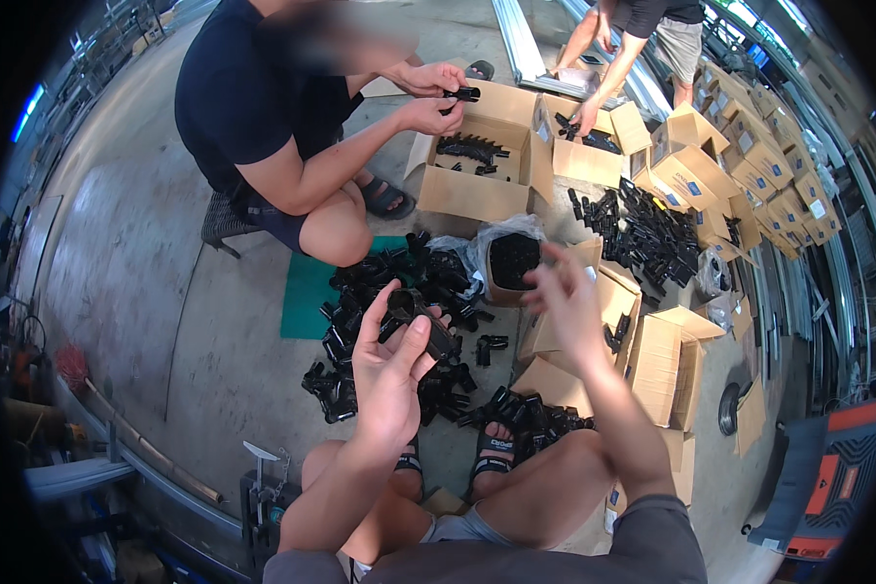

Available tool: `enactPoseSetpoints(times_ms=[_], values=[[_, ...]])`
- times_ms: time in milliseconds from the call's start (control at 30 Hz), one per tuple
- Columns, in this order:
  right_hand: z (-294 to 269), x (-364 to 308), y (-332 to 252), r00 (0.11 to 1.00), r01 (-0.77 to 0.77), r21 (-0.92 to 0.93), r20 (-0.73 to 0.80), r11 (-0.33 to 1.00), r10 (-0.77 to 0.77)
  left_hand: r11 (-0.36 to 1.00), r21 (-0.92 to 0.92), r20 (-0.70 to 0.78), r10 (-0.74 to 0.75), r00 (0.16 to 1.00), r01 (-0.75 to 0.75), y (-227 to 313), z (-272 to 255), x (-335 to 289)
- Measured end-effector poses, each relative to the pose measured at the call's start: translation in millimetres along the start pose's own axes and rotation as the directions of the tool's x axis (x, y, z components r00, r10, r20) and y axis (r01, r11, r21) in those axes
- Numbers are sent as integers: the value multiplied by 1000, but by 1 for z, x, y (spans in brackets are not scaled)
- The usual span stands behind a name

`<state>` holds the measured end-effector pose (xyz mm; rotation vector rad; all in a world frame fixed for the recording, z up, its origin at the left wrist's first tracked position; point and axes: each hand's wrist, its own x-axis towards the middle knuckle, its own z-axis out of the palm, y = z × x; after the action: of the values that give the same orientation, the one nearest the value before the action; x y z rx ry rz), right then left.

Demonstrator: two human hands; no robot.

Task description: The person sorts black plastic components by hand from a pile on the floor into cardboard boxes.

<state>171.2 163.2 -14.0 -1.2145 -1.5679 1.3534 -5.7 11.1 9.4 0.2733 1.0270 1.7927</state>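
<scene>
My left hand (389, 375) is raised above my knees and holds a black plastic tube fitting (420, 319) between thumb and fingers. My right hand (565, 302) hovers blurred to its right, fingers apart, with nothing visible in it. Below both hands a heap of black fittings (380, 292) lies on the concrete floor. A small box lined with a plastic bag of small black parts (512, 261) stands just beyond my right hand.
A seated person in a dark shirt (253, 88) joins black pieces over an open cardboard box (477, 161). Another person (642, 39) bends over boxes at the back. Several cardboard boxes (740, 165) and another black pile (652, 234) lie right. A green mat (307, 292) lies left.
</scene>
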Motion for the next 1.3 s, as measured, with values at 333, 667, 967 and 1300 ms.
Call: enactPoseSetpoints(times_ms=[333,667,967,1300], values=[[-7,186,236,968,-215,-861,-125,461,218,999,24,-53,-28,998,29,-7,4,17],[22,207,325,977,-141,-917,-69,373,200,996,75,-140,-46,989,57,-2,1,40],[29,202,267,992,28,-781,-56,623,-115,997,-74,5,8,1000,-7,-1,-1,43],[55,0,-49,866,469,118,132,875,-482,972,-132,202,218,955,-194,-7,3,31]])
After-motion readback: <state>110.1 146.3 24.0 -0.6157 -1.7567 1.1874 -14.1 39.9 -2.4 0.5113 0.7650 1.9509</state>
